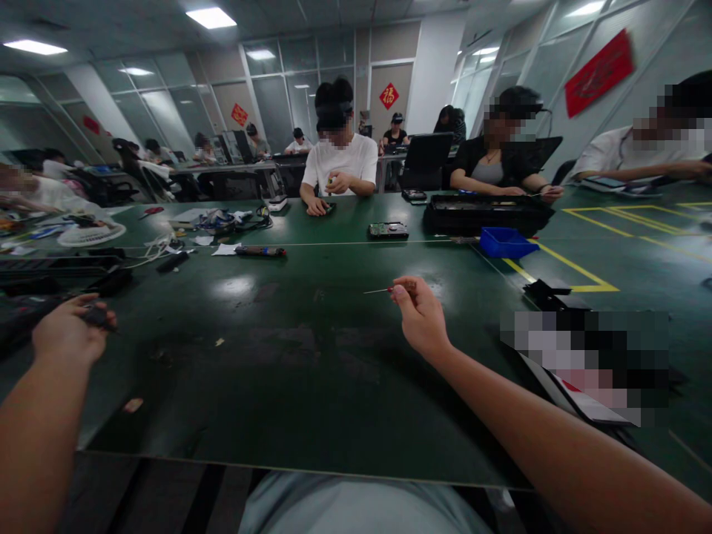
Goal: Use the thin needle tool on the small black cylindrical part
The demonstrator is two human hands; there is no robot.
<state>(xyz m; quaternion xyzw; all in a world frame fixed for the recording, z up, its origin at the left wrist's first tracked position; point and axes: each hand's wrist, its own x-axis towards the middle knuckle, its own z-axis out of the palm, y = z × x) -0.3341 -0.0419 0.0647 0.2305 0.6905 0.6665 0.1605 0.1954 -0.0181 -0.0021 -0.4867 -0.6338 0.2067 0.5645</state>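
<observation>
Right hand: fingers closed in a pinch on a slim screwdriver, by the look of it, with a red part at the grip and a thin bare shaft pointing left. Held above the middle of the green tabletop; tip apart from any part.

Left hand: fingers curled around a small dark piece, far to the left, near the dark equipment at that edge. Too dim to tell what the piece is, or whether it touches anything beyond the hand.

Step, as I judge it: handling of tool and piece, the two well apart, no fastening under way. Any work with the driver would call for a part brought under the tip, the shaft turned downward and the other hand free to steady it.

Around: a beige scrap near the front edge. Farther in, a dark pen-shaped tool beside white paper. Beyond, a hard drive, circuit board upward; right of it a long black housing with a blue bin just in front. Across the table, a co-worker in a white shirt, one hand on a small dark item.
</observation>
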